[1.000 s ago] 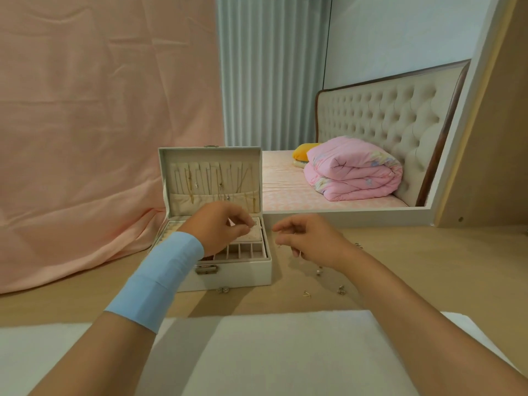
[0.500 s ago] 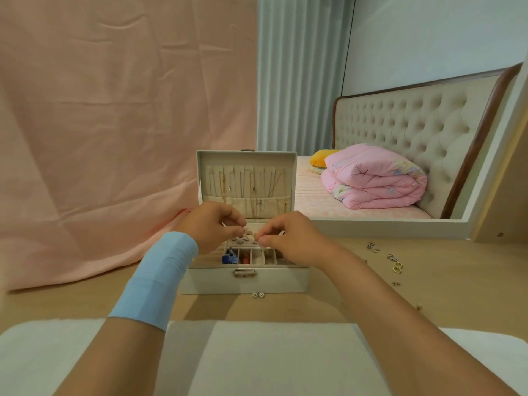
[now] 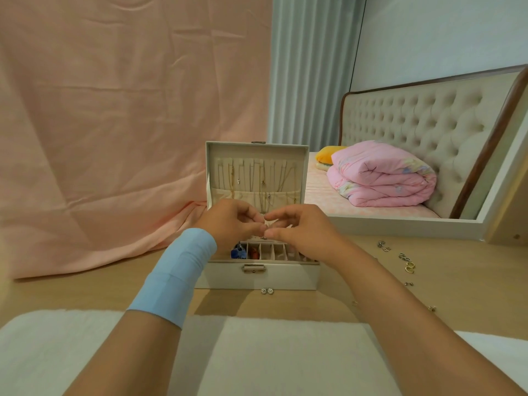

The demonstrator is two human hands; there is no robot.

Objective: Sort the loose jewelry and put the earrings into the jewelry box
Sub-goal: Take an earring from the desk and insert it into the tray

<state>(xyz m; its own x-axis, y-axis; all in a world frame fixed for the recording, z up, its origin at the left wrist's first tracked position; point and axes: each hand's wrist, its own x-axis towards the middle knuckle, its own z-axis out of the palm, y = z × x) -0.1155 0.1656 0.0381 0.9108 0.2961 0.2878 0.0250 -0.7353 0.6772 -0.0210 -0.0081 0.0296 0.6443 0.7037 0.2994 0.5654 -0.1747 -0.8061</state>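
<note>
Left hand [image 3: 231,221] and right hand [image 3: 303,232] meet fingertip to fingertip above open jewelry box [image 3: 257,277]; fingers curled, whether pinching anything unclear. Loose earrings [image 3: 409,266] on table [image 3: 85,290], right.

The one camera rides on the person's head and faces forward with a slight downward tilt across the light wooden tabletop [image 3: 85,290]. Its wide lens bows the lines near the edges. Both forearms rise from the bottom corners, so the left hand [image 3: 228,221] and right hand [image 3: 303,232] meet near mid-frame, close to the lens, over the open cream jewelry box [image 3: 257,274]. A hanging pink cloth [image 3: 114,124] fills the left side; a beige tufted headboard [image 3: 414,124] shows farther off at right.
</note>
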